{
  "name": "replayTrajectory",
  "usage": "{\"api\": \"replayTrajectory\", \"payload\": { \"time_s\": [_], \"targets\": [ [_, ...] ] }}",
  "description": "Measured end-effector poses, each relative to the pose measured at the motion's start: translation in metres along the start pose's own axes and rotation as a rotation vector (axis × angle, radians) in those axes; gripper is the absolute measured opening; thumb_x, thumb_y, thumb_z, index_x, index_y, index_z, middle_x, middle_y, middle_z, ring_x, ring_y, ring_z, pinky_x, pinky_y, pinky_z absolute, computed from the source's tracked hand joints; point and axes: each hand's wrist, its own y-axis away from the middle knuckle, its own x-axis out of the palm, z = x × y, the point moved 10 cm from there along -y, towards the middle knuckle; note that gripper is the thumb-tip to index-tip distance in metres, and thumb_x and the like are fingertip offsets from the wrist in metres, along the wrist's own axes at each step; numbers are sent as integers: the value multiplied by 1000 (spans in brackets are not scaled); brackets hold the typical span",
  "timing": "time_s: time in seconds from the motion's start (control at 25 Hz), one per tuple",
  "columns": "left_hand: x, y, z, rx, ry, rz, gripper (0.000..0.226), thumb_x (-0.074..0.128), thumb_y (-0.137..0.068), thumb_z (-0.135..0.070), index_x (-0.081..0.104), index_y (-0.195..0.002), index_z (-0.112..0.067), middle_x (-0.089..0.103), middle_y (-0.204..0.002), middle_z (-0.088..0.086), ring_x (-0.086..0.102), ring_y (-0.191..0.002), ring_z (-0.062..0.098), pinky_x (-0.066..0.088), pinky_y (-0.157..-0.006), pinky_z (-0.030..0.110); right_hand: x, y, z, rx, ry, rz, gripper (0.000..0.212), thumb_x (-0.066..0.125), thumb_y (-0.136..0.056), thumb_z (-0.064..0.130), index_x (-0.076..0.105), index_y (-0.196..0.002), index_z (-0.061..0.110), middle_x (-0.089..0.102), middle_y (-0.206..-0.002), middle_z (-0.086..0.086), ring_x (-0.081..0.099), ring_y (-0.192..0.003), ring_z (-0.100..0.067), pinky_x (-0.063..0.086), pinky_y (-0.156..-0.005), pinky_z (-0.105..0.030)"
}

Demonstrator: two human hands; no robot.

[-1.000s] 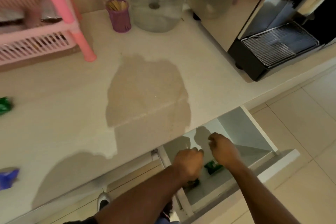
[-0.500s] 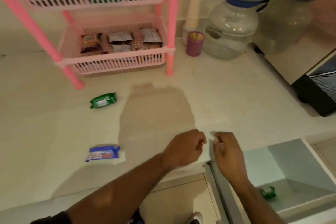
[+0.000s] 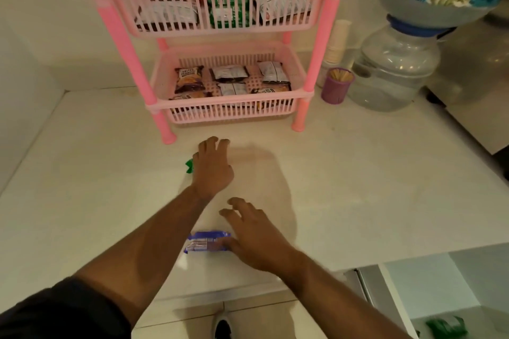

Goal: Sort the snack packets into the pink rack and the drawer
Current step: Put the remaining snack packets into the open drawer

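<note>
The pink rack (image 3: 121,44) stands at the back of the counter, and both of its tiers hold snack packets. A green packet (image 3: 189,166) lies on the counter in front of it. Only its left end shows from under my left hand (image 3: 212,165), which rests palm down over it with fingers spread. A blue packet (image 3: 205,242) lies nearer the front edge. My right hand (image 3: 253,231) is at its right end with fingers apart and the thumb touching it. The drawer (image 3: 429,278) stands open at lower right with another green packet (image 3: 446,326) inside.
Right of the rack are a purple cup of sticks (image 3: 337,85), a stack of paper cups (image 3: 337,41) and a water jar (image 3: 394,71) under a floral cover. A steel appliance edges the counter (image 3: 371,187) on the right. A wall closes the left side.
My view swung from the open drawer up to the counter and rack. Both hands left the drawer; the left reached forward onto the green packet and the right moved left to the blue packet.
</note>
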Motion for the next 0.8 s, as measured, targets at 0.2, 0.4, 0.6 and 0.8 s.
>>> {"api": "replayTrajectory", "payload": {
  "time_s": [0.2,0.4,0.6,0.8],
  "targets": [
    [15,-15,43,-79,-154,154,68,56,-85,-28,32,-148,-22,31,-151,12,24,-142,34,26,-113,51,26,-23,35,-89,124,76,72,44,-90,67,25,-144,24,21,-157,-6,41,-133,-31,42,-104,-49],
    [33,-22,51,-84,-189,305,59,51,-84,-23,40,-142,-22,50,-130,9,49,-119,31,38,-101,49,32,-20,42,-185,164,90,54,60,-95,40,38,-140,19,40,-145,-13,53,-115,-30,51,-91,-44],
    [41,-21,19,25,-183,268,61,55,-82,-21,43,-142,-21,53,-123,8,53,-112,30,44,-92,45,21,-8,27,-218,180,62,43,65,-93,25,50,-131,14,59,-118,-9,56,-99,-26,52,-81,-41],
    [67,0,-73,179,54,287,52,60,-84,-28,50,-134,-20,56,-112,6,56,-102,26,51,-80,41,-14,26,-44,-56,202,19,42,62,-94,29,51,-132,15,58,-121,-7,56,-102,-27,51,-82,-44]
  ]
}}
